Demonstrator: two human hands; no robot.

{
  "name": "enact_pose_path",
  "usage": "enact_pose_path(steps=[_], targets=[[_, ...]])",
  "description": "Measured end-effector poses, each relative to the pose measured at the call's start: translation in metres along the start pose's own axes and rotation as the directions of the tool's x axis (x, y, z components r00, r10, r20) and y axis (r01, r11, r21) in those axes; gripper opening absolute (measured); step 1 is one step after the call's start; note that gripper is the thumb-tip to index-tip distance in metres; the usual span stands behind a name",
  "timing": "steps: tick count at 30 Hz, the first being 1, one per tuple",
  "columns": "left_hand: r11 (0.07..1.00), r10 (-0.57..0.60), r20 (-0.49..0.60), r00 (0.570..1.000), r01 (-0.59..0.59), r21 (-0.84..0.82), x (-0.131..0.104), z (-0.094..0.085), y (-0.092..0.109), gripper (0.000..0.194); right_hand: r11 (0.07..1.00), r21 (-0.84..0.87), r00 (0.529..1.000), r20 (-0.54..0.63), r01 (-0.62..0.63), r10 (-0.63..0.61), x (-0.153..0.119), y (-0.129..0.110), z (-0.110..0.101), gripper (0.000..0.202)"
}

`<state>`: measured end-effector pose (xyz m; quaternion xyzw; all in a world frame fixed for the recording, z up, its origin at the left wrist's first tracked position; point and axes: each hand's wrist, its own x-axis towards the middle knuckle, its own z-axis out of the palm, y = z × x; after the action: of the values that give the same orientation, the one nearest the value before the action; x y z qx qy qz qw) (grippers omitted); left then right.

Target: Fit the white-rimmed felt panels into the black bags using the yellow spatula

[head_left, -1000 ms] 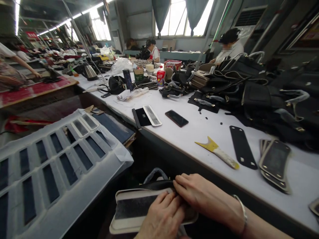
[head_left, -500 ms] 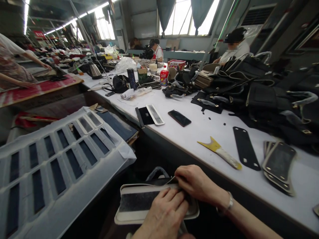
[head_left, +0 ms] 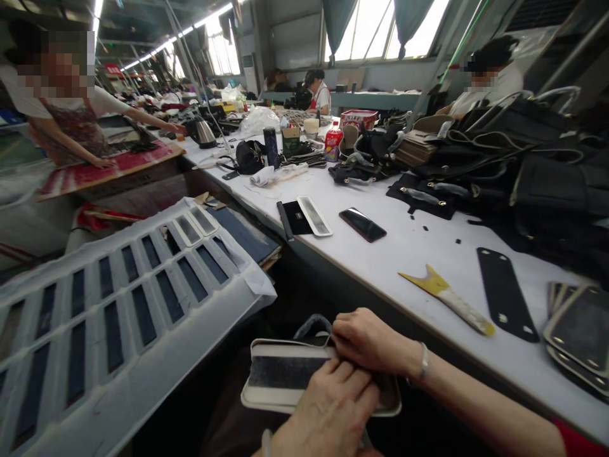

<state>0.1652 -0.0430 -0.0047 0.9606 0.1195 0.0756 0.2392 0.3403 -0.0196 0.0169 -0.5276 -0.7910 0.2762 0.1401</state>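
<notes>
A dark handbag (head_left: 285,373) with pale cream edging and a dark strip along its upturned face lies low in front of me. Its handle (head_left: 314,322) in clear wrap sticks out behind. My left hand (head_left: 328,403) reaches over the near side, slightly bent fingers pressing on the strip, thumb hidden underneath; it grips the bag. Fingers closed in a pinch, my right hand (head_left: 368,339) holds the far rim, where the pale edging lifts away. What lies inside that pinch is hidden.
On the white table (head_left: 419,241) at right lie a phone (head_left: 362,225), a yellow forked tool (head_left: 447,298), a black strap piece (head_left: 507,294) and a bag pile (head_left: 514,165). A covered board (head_left: 157,343) with dark strips stands left. A co-worker (head_left: 66,120) leans over a red-topped table (head_left: 137,155).
The view has swung left, bringing more of the co-worker at left into sight. Both hands stay on the handbag; the right hand still pinches its far rim.
</notes>
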Motion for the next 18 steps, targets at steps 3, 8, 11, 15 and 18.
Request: enact_pose_path(steps=[3, 8, 11, 15, 18], targets=[[1.0, -0.017, 0.0, 1.0, 0.017, -0.016, 0.002, 0.0, 0.0, 0.062, 0.984, 0.113, 0.985, -0.091, -0.135, 0.146, 0.003, 0.001, 0.003, 0.031], [0.987, -0.104, -0.001, 0.995, 0.103, -0.127, 0.011, -0.018, 0.01, 0.047, 0.879, 0.413, 0.958, -0.05, -0.239, 0.284, -0.006, 0.01, -0.008, 0.04], [0.986, -0.146, 0.049, 0.988, 0.15, -0.078, 0.023, -0.033, 0.015, 0.018, 0.778, 0.547, 0.881, -0.145, -0.309, 0.451, -0.026, 0.021, -0.01, 0.048], [0.998, -0.046, 0.127, 0.991, 0.041, 0.044, 0.038, -0.034, 0.009, 0.015, 0.687, 0.626, 0.733, -0.259, -0.369, 0.629, -0.07, 0.016, 0.011, 0.045], [0.995, 0.03, 0.157, 0.987, -0.045, 0.093, 0.045, -0.029, 0.002, 0.017, 0.652, 0.636, 0.655, -0.289, -0.414, 0.698, -0.101, -0.008, 0.034, 0.043]])
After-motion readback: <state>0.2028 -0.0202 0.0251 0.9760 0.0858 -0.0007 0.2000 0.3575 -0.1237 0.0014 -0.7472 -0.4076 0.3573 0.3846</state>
